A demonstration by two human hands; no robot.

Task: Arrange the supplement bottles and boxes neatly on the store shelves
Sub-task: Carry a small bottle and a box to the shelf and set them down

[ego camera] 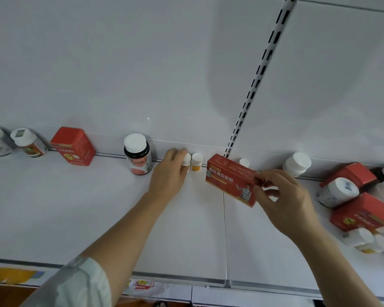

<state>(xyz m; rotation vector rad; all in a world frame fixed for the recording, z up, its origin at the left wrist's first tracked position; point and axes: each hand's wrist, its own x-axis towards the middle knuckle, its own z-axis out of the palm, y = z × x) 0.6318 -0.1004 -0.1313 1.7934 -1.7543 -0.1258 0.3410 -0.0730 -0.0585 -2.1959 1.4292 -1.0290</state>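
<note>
Both arms reach up from the bottom of the frame across the white shelf (98,207). The left hand (167,173), at centre, lies knuckles up with its fingers curled over a small white-capped bottle (186,160) standing against the back wall; a pale sleeve (75,282) covers that forearm at lower left. Just right of it stands a small yellow-labelled bottle (196,162), touching or nearly so. The right hand (282,196), right of centre, pinches the end of a long red box (231,179) between thumb and fingertips, holding it tilted above the shelf. A dark bottle (138,155) stands left of the left hand. Red boxes and white bottles (361,202) crowd the right edge.
</note>
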